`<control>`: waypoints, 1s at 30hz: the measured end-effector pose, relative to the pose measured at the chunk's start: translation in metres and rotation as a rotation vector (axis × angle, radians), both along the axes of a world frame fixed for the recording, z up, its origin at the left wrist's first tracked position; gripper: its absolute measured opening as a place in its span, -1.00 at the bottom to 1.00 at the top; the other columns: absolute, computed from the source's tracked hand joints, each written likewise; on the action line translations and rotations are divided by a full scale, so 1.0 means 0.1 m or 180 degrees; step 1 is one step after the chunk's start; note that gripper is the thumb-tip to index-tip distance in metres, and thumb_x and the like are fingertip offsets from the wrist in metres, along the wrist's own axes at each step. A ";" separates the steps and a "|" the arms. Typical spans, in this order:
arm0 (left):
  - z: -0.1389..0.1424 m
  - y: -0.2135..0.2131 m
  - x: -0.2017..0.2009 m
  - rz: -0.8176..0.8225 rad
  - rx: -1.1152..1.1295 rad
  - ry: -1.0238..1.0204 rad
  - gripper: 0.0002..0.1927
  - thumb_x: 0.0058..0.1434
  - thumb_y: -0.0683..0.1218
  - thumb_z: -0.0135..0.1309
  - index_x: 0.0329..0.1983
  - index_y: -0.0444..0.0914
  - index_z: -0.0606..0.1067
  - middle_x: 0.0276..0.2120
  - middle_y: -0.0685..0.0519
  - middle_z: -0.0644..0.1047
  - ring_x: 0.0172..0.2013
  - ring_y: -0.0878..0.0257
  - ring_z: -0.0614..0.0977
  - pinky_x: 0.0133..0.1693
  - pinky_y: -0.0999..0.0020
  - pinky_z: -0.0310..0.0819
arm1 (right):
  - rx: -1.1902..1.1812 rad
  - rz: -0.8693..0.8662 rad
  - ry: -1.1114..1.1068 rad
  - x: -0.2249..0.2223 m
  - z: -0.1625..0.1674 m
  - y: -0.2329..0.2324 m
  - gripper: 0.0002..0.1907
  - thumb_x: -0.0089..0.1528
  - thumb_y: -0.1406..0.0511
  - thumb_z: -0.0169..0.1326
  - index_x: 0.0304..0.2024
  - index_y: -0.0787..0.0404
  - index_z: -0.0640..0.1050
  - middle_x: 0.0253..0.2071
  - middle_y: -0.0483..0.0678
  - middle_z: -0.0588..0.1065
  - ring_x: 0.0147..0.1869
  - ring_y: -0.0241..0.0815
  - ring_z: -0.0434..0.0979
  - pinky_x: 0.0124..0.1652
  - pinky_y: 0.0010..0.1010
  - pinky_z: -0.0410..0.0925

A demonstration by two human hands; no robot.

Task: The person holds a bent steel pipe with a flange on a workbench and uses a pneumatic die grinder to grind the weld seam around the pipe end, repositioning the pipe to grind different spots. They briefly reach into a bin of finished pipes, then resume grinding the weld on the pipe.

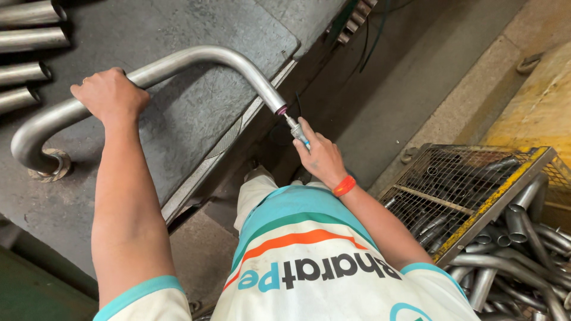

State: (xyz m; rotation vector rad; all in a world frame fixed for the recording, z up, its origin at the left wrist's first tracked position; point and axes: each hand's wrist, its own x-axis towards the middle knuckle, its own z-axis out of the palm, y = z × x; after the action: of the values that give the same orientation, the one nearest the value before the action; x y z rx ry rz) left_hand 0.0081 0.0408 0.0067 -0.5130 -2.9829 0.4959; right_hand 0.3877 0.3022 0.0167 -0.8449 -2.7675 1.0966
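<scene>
Left hand (pixel 110 95) clenched on bent pipe (pixel 196 58) lying across bench (pixel 196 125); right hand (pixel 321 157) gripping small grinder (pixel 294 128), tip at pipe's open end; end-finishing apparently underway; unfinished.

A: What carries the work?
B: A dark grey metal workbench (pixel 178 119), scuffed and worn.
A: What lies on it?
B: A bent steel pipe (pixel 196 59) across the top, and straight tube ends (pixel 27 59) at the upper left edge.
</scene>
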 end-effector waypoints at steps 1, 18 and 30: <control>0.00 0.00 -0.01 0.0010 0.0031 -0.0035 -0.77 -0.14 -0.05 0.22 -0.35 -0.07 0.67 -0.37 -0.05 0.66 -0.28 -0.04 0.66 -0.13 0.07 0.30 | -0.0051 -0.0010 -0.0004 -0.01 0.01 0.00 -0.40 0.32 0.10 0.04 0.42 -0.03 0.33 -0.26 0.15 0.55 -0.19 0.24 0.58 -0.19 0.01 0.41; 0.01 0.03 0.01 0.0102 0.0009 -0.0038 -0.80 -0.11 -0.09 0.21 -0.36 -0.08 0.67 -0.39 -0.04 0.66 -0.28 -0.03 0.65 -0.11 0.08 0.27 | -0.0440 -0.0049 0.0085 0.00 0.12 -0.04 -0.40 0.33 0.14 0.04 0.42 0.03 0.32 -0.16 0.18 0.58 -0.09 0.24 0.59 -0.12 -0.08 0.42; 0.03 0.03 -0.01 0.0040 0.0025 -0.0036 -0.78 -0.11 -0.06 0.23 -0.34 -0.07 0.67 -0.38 -0.04 0.66 -0.27 -0.03 0.65 -0.11 0.07 0.28 | -0.0716 -0.0047 0.0307 -0.03 0.06 0.01 -0.40 0.32 0.14 0.06 0.41 0.04 0.33 -0.13 0.22 0.58 -0.05 0.25 0.61 -0.09 -0.12 0.43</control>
State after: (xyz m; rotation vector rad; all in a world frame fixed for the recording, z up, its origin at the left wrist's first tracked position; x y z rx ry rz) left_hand 0.0073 0.0440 0.0097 -0.4983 -2.9996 0.4835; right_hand 0.3848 0.3034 0.0226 -0.8071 -2.5901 1.4258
